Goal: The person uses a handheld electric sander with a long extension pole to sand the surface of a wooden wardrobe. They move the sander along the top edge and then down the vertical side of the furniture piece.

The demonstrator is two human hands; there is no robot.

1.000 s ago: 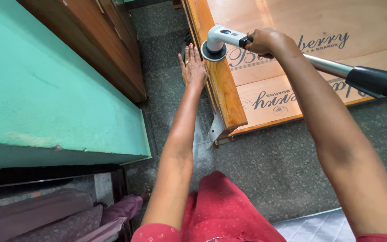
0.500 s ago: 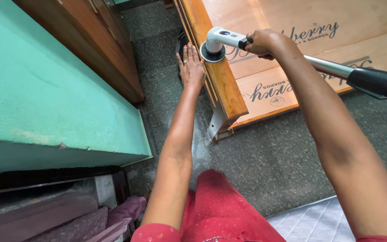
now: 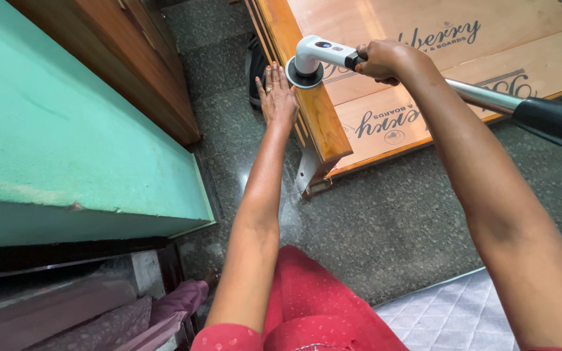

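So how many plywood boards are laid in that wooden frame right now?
2 show. One plywood board lies at the top of the wooden frame; the second board sits nearer the frame's end, under the scrubber's pole. More may lie out of view.

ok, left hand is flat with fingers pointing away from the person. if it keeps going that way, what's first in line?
Probably the dark object on the speckled floor, just past the left hand beside the polished wooden frame rail. Depth is unclear.

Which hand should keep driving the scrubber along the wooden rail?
Right. The right hand already grips the scrubber, its head on the wooden rail; the left hand lies flat against the rail's side.
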